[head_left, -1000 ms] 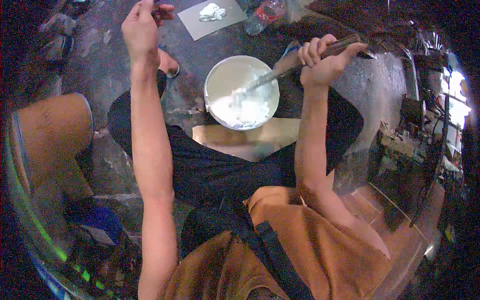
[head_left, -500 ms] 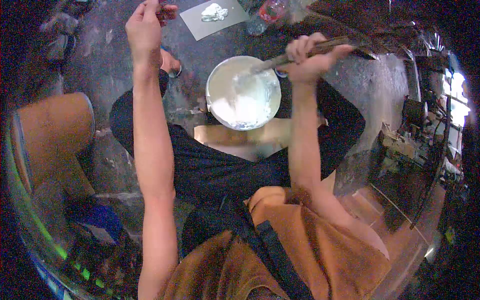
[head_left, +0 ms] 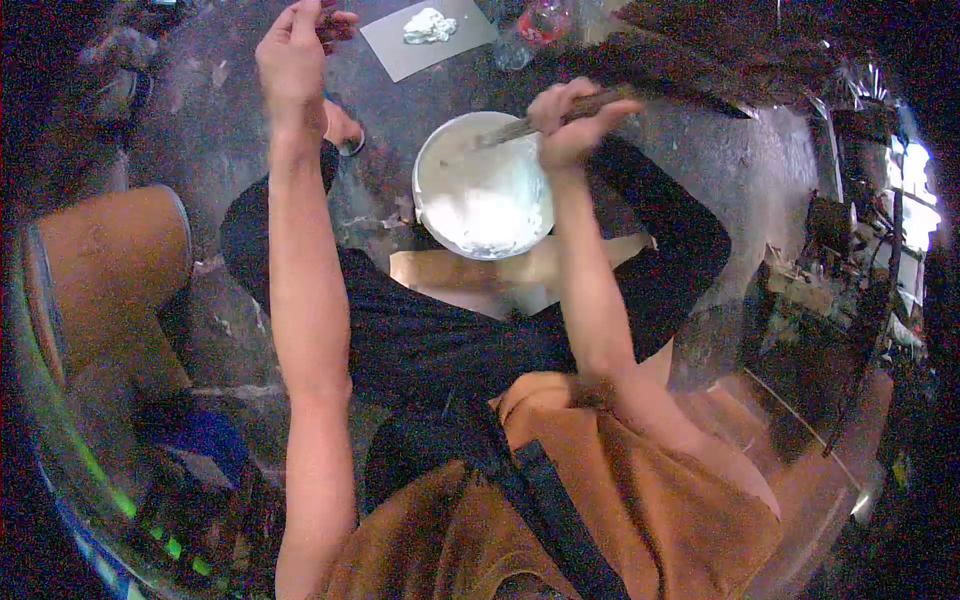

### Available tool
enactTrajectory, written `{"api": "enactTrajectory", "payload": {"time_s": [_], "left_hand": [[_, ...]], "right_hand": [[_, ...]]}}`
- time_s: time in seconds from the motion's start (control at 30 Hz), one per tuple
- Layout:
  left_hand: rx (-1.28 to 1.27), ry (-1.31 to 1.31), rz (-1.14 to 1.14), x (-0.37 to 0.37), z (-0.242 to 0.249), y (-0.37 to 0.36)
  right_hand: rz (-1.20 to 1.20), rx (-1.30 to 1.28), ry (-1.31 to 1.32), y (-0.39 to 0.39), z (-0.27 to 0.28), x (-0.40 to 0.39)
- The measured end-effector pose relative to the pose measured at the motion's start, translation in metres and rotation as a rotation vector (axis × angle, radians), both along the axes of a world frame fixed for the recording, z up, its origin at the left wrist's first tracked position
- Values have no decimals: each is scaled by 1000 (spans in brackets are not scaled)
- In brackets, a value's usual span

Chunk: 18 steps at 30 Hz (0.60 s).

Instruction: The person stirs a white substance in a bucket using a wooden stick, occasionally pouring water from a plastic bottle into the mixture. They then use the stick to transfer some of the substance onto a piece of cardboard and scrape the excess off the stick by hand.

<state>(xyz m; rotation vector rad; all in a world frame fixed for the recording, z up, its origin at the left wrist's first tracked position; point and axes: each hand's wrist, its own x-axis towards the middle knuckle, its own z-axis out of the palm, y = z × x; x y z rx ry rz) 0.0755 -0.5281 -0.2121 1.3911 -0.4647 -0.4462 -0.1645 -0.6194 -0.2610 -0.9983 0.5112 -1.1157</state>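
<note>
Between my legs stands a round white bucket (head_left: 417, 200) with a pale, creamy mixture (head_left: 455, 185) inside. My right hand (head_left: 572, 122) is closed around a stick (head_left: 512, 130), just beyond the bucket's right rim. The stick slants down to the left, its lower end in the mixture. Farther off to the left, at the top edge of the view, my left hand (head_left: 292, 60) is raised with its fingers pinched together. What it holds, if anything, I cannot tell.
A grey sheet (head_left: 395, 60) bearing a white lump (head_left: 430, 26) lies on the floor ahead. Beside it is a clear bottle with a red label (head_left: 545, 22). A brown drum (head_left: 115, 270) lies to my left. Clutter (head_left: 800, 290) stands at the right.
My right hand has swung left with the stick, closer to the bucket, and the stick's lower end has moved left through the mixture. My left hand has barely shifted.
</note>
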Motion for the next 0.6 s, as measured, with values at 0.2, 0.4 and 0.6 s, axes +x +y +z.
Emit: {"api": "enactTrajectory", "payload": {"time_s": [0.2, 0.4, 0.6], "left_hand": [[-46, 19, -51, 13, -6, 0], [17, -20, -17, 5, 1, 0], [66, -41, -31, 0, 3, 5]], "right_hand": [[60, 247, 187, 18, 9, -23], [-195, 47, 135, -17, 50, -9], [43, 135, 85, 24, -39, 1]]}}
